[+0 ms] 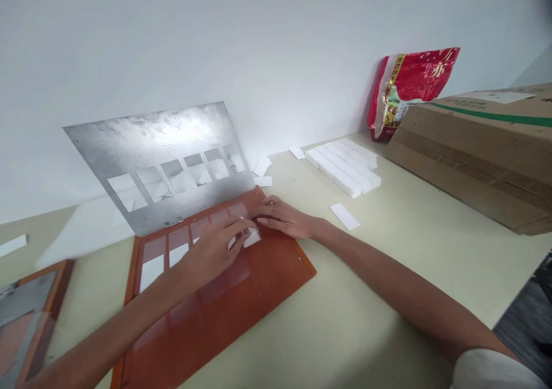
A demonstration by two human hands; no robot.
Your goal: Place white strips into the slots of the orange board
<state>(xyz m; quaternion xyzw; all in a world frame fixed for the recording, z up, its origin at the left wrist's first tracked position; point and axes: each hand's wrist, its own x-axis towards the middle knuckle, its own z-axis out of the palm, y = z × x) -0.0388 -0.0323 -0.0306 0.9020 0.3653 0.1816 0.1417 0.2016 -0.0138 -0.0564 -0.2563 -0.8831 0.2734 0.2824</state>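
An orange-brown board [267,280] lies on the table, a row of shallow slots along its far side. White cards [152,273] fill slots at the left. Hinged to its back edge, a metal plate [172,130] with several rectangular openings stands tilted up. Over the right-hand slots, my left hand [211,248] is closed, thumb and fingertips at a small white card [252,238]. My right hand [287,218] rests at the board's right rear, fingers bent and together close to the left fingertips. What the right fingertips hold, if anything, is hidden.
Stacks of white cards [340,168] lie behind on the right, with a loose card [344,216] in front. A cardboard box [474,165] and a red bag [414,90] stand at the right. Another framed jig [56,288] sits at the left edge. A wall backs the table.
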